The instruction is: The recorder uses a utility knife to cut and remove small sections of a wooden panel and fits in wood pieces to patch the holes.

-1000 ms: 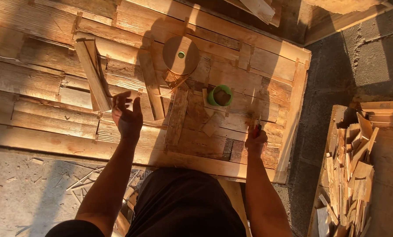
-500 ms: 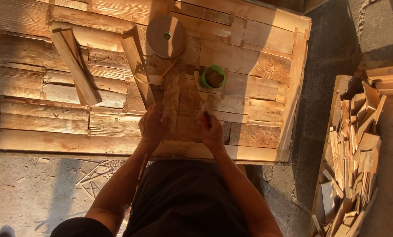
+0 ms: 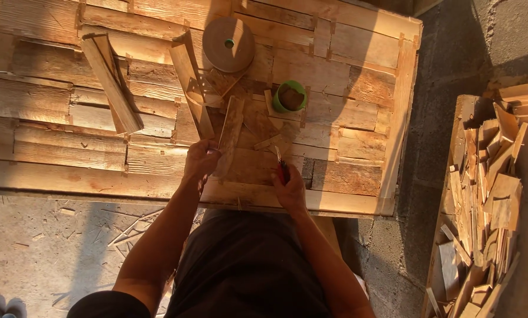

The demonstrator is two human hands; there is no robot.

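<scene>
My left hand [image 3: 200,160] grips the near end of a narrow wooden slat [image 3: 230,132] that lies lengthwise on the plank worktop [image 3: 69,147]. My right hand [image 3: 288,187] is closed on a small red-handled tool [image 3: 281,168], its tip pointing up over the boards just right of the slat. A small wood offcut [image 3: 274,141] lies between the slat and the tool. A green cup [image 3: 290,97] with brown contents stands beyond my right hand.
A round brown roll [image 3: 228,44] sits at the back of the worktop. Longer slats [image 3: 112,82] lie to the left, another [image 3: 192,85] near the middle. A crate of wood scraps [image 3: 487,200] stands at the right on the concrete floor [image 3: 52,253].
Both hands were together on the slat half a second ago. My right hand has moved right and now holds the red-handled tool; my left hand stays on the slat.
</scene>
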